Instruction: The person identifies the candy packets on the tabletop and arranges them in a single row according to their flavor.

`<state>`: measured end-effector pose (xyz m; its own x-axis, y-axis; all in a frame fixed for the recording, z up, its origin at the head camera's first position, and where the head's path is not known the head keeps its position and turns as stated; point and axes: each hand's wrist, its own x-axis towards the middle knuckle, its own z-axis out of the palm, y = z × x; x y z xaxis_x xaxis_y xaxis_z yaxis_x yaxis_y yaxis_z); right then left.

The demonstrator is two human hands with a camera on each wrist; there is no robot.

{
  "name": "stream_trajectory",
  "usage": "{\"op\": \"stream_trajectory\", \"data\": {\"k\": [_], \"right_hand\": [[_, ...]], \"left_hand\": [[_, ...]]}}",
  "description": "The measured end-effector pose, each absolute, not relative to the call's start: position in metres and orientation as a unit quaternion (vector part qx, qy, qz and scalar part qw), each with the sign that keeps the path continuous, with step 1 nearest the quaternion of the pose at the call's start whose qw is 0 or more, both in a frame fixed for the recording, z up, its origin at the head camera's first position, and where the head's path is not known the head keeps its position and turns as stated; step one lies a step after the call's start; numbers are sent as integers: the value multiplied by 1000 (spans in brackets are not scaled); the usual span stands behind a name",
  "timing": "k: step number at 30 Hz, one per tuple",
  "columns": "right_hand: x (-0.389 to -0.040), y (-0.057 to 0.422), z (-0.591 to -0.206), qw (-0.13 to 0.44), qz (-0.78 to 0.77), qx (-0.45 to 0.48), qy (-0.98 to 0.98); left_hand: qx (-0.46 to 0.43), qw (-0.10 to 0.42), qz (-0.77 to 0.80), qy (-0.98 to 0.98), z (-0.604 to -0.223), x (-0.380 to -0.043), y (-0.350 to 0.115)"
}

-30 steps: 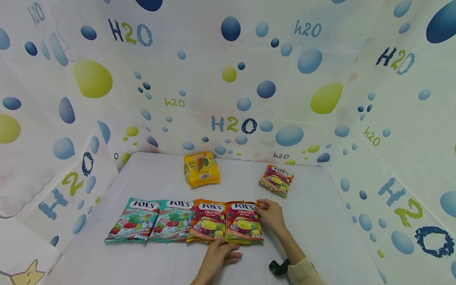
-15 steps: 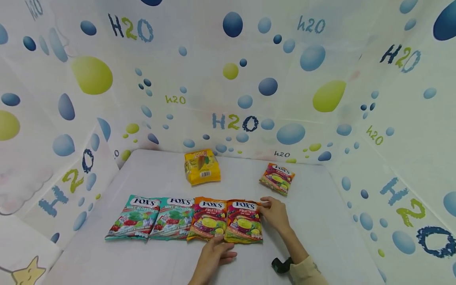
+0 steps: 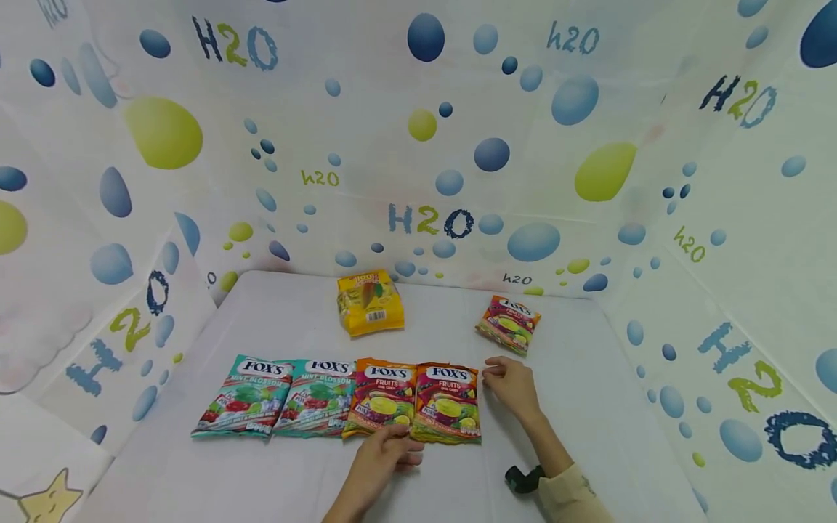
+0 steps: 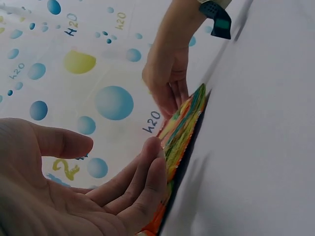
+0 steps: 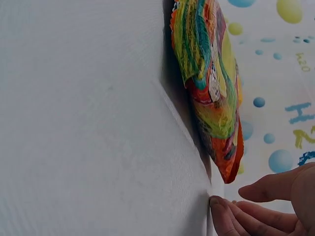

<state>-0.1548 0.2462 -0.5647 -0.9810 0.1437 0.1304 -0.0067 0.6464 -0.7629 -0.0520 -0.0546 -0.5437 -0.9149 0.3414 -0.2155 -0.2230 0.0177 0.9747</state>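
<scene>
Two orange-red Fox's Fruits candy bags, the left one [image 3: 379, 398] and the right one [image 3: 447, 403], lie side by side. Left of them are two teal Fox's Mint Blossom bags [image 3: 245, 396], [image 3: 315, 398] in the same row. My left hand [image 3: 374, 461] is at the near edge of the fruit bags, fingers extended, the fingertips at the bag edge in the left wrist view. Just right of the right fruit bag is my right hand [image 3: 513, 388]; a gap shows between its fingers and the bag [image 5: 216, 93] in the right wrist view.
Farther back stand a yellow bag [image 3: 370, 303] and a smaller Fox's Fruits bag [image 3: 510, 325] at the right. A dark strap piece [image 3: 523, 479] hangs by the right wrist. Patterned sheets [image 3: 327, 131] wall in the white table [image 3: 294, 487].
My right hand has drawn off the right fruit bag's side, slightly to the right. The left hand has slid a little left along the near edge. The bags stay in their row.
</scene>
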Motion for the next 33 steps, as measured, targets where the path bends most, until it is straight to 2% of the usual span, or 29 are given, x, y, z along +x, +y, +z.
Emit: {"op": "stream_trajectory", "data": {"k": [10, 19, 27, 33], "right_hand": [[-156, 258, -560, 118, 400, -49, -907], [-156, 268, -550, 119, 419, -66, -898], [-162, 285, -539, 156, 390, -78, -904], [-166, 296, -535, 157, 383, -93, -906]], "left_hand": [[68, 202, 692, 690, -532, -68, -60], [94, 196, 664, 716, -521, -86, -54], [122, 159, 626, 753, -510, -109, -43], [126, 145, 624, 758, -505, -128, -33]]}}
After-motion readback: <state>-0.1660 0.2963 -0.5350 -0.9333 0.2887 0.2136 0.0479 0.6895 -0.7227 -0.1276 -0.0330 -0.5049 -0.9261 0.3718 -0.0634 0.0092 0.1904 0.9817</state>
